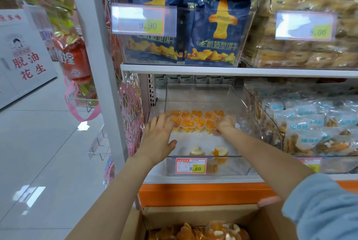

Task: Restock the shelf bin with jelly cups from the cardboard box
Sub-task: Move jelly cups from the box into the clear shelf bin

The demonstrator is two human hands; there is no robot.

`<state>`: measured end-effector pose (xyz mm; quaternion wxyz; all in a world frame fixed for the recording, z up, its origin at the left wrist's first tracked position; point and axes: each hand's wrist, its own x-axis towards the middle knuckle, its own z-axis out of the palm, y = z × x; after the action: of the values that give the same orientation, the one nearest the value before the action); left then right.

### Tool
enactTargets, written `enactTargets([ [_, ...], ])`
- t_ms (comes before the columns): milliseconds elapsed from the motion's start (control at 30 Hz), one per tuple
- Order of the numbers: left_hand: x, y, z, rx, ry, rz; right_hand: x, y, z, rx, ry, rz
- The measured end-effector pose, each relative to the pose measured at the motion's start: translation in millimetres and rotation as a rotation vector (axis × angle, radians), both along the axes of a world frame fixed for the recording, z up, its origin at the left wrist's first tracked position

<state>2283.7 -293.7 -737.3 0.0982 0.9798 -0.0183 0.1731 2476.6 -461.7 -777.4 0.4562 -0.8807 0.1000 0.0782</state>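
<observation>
A clear plastic shelf bin (205, 92) sits on the lower shelf with a price tag reading 8.60 on its front. Inside it, several orange jelly cups (195, 120) lie in rows in the middle. My left hand (157, 133) rests on the left end of the rows with fingers spread over the cups. At the right end, my right hand (224, 123) has its fingers curled round the cups. Two more jelly cups (208, 151) stand near the bin's front. The cardboard box (195, 218) at the bottom holds more orange jelly cups (199, 232).
Blue biscuit bags (211, 26) fill the bin above. A bin of blue-and-white snack packs (310, 129) stands to the right. A white shelf post (96, 45) and pink wire mesh (130, 113) border the left. Open floor lies to the left.
</observation>
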Motion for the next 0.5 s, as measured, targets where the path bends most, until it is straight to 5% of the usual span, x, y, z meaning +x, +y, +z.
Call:
enactTargets([
  [167,1.1,0.0,-0.8,0.007,0.008,0.004,-2.1,-5.4,-1.2,-0.087,-0.026,0.041],
  [333,1.8,-0.6,0.4,-0.006,0.016,0.009,-27.8,-15.6,34.2,-0.659,-0.195,0.401],
  [500,1.8,-2.9,3.0,-0.020,0.045,0.024,-62.2,-25.2,43.7,-0.922,0.136,0.811],
])
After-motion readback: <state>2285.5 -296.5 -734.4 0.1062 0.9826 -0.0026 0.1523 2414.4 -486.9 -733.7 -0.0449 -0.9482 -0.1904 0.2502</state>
